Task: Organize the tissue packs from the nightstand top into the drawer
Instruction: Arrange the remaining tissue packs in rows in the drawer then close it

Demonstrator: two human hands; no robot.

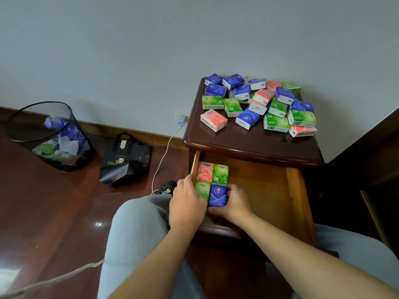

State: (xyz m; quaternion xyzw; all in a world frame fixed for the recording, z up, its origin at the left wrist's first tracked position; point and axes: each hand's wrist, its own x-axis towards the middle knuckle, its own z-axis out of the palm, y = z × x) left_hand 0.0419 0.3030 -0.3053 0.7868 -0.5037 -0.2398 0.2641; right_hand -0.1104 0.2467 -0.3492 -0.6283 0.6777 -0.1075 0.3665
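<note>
Tissue packs go in the drawer, four down so far

Tissue packs are what we are sorting. Closest to us, our left hand rests curled on the green pack, and our right hand wraps round the blue pack, so both grips are closed on packs. These two lie side by side, long side pointing away from us. Just past them sit a pink pack and another green one, tight in the left corner of the drawer. Farther up, the nightstand top holds a big messy pile. It lies up and to the right, nearer our right hand. We think that hand should reach next.
</note>
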